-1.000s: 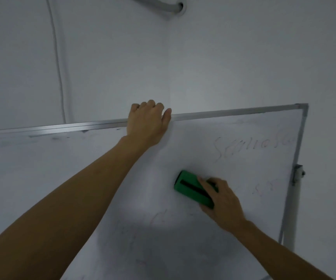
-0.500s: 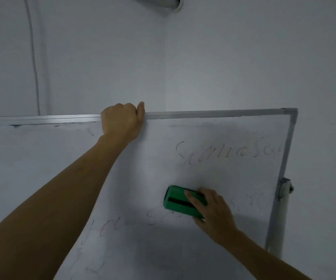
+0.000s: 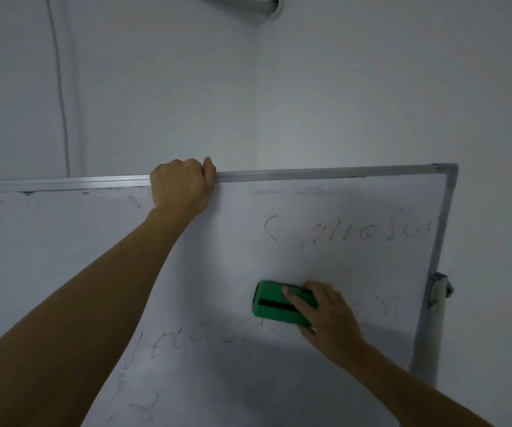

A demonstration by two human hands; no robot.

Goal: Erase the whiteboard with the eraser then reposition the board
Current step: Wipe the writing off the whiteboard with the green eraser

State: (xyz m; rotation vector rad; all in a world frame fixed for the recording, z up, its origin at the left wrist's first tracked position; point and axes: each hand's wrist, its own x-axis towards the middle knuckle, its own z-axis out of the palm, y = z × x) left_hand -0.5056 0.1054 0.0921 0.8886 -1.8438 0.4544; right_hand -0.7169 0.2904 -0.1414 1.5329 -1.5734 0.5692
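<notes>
On the board, right hand grips the eraser, long axis level; red writing lies up-right, more down-left. Left hand clenches the top frame.

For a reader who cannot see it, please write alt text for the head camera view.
A right hand presses a green eraser against a whiteboard that shows faint red writing, while the left hand grips the board's top metal frame. Pale walls meet in a corner behind.
</notes>
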